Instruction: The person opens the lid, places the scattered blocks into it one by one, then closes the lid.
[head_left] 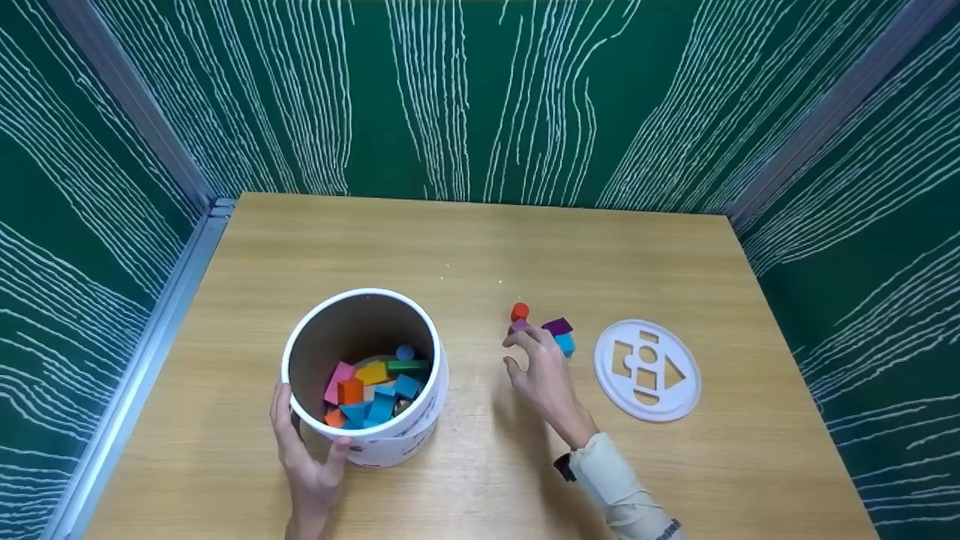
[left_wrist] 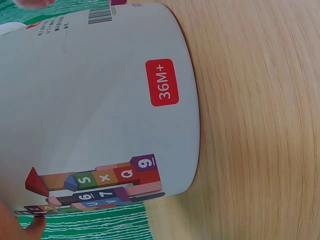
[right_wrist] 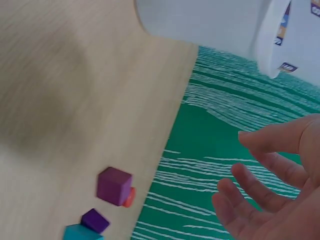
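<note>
My left hand (head_left: 311, 469) holds the near left side of a white bucket (head_left: 431, 405), fingers along its outer wall and thumb at the front below the rim. Inside the bucket lie several coloured blocks, among them a pink block (head_left: 339, 381), a yellow block (head_left: 372, 373) and a green block (head_left: 409, 367). My right hand (head_left: 544, 375) hovers with nothing in it, thumb and fingers spread apart. Just beyond its fingertips are a purple cube (right_wrist: 114, 186), a red cylinder (head_left: 520, 310), a dark purple block (head_left: 557, 326) and a blue block (head_left: 565, 344), partly hidden by the hand in the head view.
A white round lid (head_left: 607, 375) with shaped cutouts lies flat to the right of the loose blocks. Green walls (head_left: 495, 97) with white wavy lines close off the wooden table (head_left: 465, 240) at the back and sides.
</note>
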